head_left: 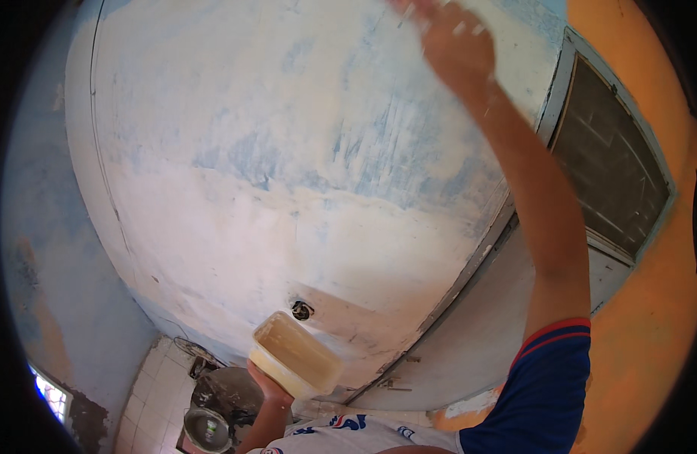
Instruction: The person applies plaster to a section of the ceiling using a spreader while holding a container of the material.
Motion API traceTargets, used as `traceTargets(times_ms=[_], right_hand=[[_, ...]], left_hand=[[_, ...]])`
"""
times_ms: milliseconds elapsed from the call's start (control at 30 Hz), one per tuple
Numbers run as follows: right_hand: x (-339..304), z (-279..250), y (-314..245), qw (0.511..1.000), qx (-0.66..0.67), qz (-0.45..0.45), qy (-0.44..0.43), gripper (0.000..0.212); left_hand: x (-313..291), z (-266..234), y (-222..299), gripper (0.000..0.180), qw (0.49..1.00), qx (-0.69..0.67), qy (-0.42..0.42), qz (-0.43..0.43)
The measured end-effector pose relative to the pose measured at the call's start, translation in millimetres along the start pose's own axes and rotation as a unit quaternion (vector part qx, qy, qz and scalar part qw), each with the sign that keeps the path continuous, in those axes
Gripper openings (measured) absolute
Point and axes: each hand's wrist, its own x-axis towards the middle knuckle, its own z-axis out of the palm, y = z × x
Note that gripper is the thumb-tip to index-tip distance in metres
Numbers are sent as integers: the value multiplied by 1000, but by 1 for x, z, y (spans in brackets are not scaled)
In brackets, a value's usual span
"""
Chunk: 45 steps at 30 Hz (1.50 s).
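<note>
My left hand (268, 383) grips a cream rectangular plastic tub (295, 357) from its left side and below. The tub is tilted so its open mouth shows, with pale smears on its walls. My right hand (459, 47) is raised high against the wall (273, 174), blurred, with white flecks on its fingers. Those fingers are curled, and what they hold is cut off by the upper edge; only a reddish bit shows. Whitish filler lies over the wall's blue paint in uneven patches.
Below the tub, a round opening (302, 310) with dark wires sits in the wall. A door with a dark panel (610, 155) stands at right, beside an orange wall (651, 318). On the tiled floor (156, 390) are a bucket (206, 430) and a large dark round container (239, 387).
</note>
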Motion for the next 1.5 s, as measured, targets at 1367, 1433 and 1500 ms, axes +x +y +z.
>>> traceTargets(times_ms=[1367, 1433, 1500], right_hand=[[-71, -84, -102, 946, 291, -141, -32, 29], [-69, -113, -105, 921, 352, -140, -89, 25], [-35, -110, -92, 936, 338, -86, -56, 26]], left_hand=[[20, -28, 3, 78, 998, -33, -31, -44], [23, -28, 1, 79, 997, -39, -53, -46], [21, -23, 9, 78, 997, -35, -53, -41]])
